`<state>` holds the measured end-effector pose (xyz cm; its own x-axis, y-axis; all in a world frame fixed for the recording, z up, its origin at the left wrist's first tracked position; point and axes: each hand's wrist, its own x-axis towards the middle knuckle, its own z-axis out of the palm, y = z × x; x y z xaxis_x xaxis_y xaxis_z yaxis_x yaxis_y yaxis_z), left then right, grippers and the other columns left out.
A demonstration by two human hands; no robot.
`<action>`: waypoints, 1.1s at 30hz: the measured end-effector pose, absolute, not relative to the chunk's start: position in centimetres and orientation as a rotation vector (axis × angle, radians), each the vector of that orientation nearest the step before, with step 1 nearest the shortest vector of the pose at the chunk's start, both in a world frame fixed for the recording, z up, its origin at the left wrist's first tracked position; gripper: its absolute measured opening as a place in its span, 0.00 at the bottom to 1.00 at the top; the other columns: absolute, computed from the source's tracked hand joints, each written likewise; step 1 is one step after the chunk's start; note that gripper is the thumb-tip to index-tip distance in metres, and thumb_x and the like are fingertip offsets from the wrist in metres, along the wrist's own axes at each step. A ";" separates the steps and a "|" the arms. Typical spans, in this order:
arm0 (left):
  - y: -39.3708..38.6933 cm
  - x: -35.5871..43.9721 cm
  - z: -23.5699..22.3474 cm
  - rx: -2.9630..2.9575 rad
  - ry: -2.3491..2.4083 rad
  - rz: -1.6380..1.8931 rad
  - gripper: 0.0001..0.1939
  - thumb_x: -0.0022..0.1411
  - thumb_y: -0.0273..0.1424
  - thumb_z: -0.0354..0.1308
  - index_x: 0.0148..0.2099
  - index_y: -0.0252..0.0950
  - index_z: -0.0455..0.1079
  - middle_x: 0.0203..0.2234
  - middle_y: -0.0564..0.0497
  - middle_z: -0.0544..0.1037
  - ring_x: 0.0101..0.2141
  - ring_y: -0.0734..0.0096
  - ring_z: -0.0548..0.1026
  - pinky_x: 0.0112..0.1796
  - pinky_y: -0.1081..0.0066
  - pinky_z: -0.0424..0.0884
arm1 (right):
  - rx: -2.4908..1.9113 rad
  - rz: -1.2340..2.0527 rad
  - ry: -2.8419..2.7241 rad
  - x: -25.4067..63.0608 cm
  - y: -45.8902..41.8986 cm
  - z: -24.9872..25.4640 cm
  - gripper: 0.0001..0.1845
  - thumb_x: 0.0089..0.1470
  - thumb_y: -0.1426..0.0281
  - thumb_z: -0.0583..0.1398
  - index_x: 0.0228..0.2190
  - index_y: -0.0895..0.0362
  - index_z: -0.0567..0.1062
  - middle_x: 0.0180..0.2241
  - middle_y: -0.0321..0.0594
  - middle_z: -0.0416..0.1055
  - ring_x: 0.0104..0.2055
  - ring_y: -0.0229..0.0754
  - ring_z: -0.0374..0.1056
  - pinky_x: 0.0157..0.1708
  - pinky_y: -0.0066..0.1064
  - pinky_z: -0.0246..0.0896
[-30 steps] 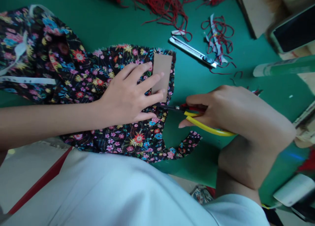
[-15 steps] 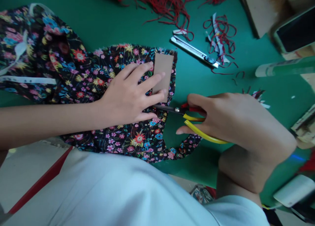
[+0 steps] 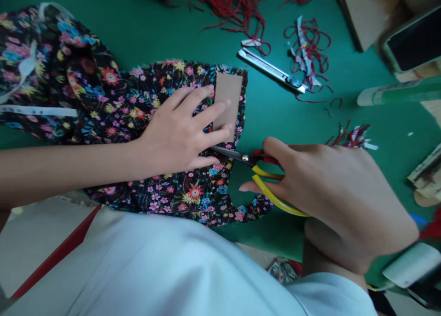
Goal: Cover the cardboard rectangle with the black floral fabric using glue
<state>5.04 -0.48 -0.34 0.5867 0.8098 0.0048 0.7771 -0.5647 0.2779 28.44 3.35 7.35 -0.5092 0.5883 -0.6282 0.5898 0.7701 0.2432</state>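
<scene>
Black floral fabric [image 3: 161, 187] lies spread over the green table, with a narrow strip of it curling off at the lower right. On the fabric near its right edge rests a small brown cardboard rectangle [image 3: 231, 86]. My left hand [image 3: 182, 127] presses flat with fingers spread, some fingertips on the cardboard and the rest on the cloth. My right hand [image 3: 317, 178] grips scissors [image 3: 267, 172] with yellow and red handles. Their dark blades lie at the fabric just below the cardboard, the tips reaching near my left ring and little fingers.
A box cutter [image 3: 272, 70] lies beyond the cloth, near tangled red cord [image 3: 227, 6] and a smaller bundle of cord with white strips [image 3: 306, 54]. To the right are a phone [image 3: 413, 45], a green bottle [image 3: 396, 92] and small scraps [image 3: 354, 136].
My right hand and the scissors' handles have swung slightly downward and left, and the blades slant more across the cloth. My left hand stays put on the cardboard and fabric.
</scene>
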 end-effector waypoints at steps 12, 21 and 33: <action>-0.4 5.0 -0.5 2.655 1.304 0.185 0.25 0.67 0.51 0.54 0.59 0.43 0.67 0.65 0.46 0.67 0.62 0.42 0.66 0.59 0.45 0.67 | 0.827 -0.143 2.217 28.7 5.5 5.9 0.42 0.50 0.30 0.44 0.39 0.51 0.74 0.17 0.41 0.67 0.20 0.47 0.63 0.23 0.32 0.36; -0.2 4.8 0.3 2.533 1.266 0.113 0.26 0.68 0.50 0.52 0.61 0.41 0.66 0.66 0.49 0.64 0.65 0.40 0.61 0.62 0.44 0.62 | 0.792 -0.225 2.221 28.3 6.5 5.4 0.46 0.49 0.28 0.42 0.40 0.52 0.75 0.16 0.38 0.63 0.20 0.42 0.58 0.25 0.32 0.35; -0.4 5.0 -0.5 2.555 1.265 0.204 0.28 0.65 0.50 0.58 0.60 0.38 0.68 0.65 0.42 0.64 0.63 0.35 0.62 0.59 0.41 0.60 | 0.789 -0.462 2.260 28.3 7.6 4.9 0.46 0.47 0.26 0.38 0.27 0.50 0.72 0.16 0.34 0.58 0.20 0.38 0.47 0.24 0.31 0.37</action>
<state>5.01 -0.43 -0.52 0.6061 0.7954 0.0016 0.7553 -0.5762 0.3121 28.27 7.56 4.90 -0.5777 0.4061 -0.7080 0.6515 0.7520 -0.1003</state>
